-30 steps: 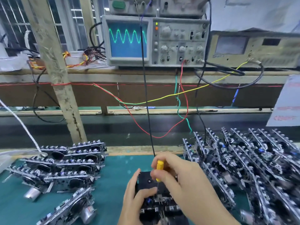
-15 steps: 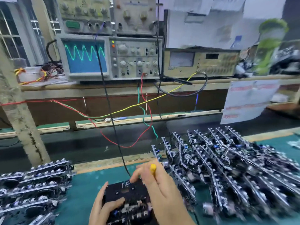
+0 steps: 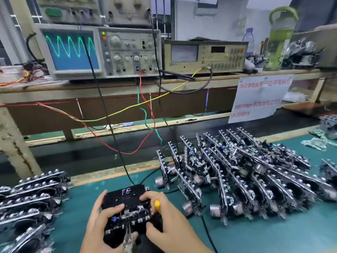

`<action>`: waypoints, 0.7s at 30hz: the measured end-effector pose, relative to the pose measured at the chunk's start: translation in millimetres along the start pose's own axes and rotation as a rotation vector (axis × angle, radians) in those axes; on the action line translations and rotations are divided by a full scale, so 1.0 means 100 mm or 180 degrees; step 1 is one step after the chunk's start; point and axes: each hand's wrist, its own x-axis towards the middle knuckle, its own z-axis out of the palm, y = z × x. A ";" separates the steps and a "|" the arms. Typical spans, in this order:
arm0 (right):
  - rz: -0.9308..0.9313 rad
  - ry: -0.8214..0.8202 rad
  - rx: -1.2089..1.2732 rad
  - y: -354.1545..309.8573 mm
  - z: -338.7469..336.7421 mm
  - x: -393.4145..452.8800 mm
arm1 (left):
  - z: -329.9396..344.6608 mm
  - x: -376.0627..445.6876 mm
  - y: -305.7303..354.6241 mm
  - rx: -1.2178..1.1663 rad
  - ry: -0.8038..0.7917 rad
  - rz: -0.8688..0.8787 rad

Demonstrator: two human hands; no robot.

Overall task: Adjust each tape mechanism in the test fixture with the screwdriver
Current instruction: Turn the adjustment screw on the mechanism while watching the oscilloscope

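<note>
Black test fixture (image 3: pixel 125 207), "FE" chalked on top, sits at near edge of green counter (image 3: pixel 255 234), tape mechanism (image 3: pixel 131 215) seated in it. Left hand (image 3: pixel 102 221) grips fixture's left side, thumb curled over top. Right hand (image 3: pixel 164 218) grips right side, yellow-handled screwdriver (image 3: pixel 157 204) pinched among fingers. Mechanisms stacked at left edge (image 3: pixel 31 198); larger pile to right (image 3: pixel 246 172). Oscilloscope (image 3: pixel 98 50) on shelf behind shows green wave.

head view, down over bench
</note>
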 end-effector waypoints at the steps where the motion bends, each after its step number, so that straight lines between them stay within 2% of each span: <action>1: -0.0015 0.0036 0.0023 0.01 0.03 0.01 | 0.01 0.02 0.04 -0.0004 0.0070 0.0026; 7: -0.0063 0.0307 0.0178 0.08 0.16 0.00 | 0.00 0.00 0.22 -0.0041 0.0192 0.0009; 21: -0.0095 0.0374 0.0291 0.08 0.17 -0.02 | -0.01 -0.05 0.27 -0.0141 0.0074 -0.0324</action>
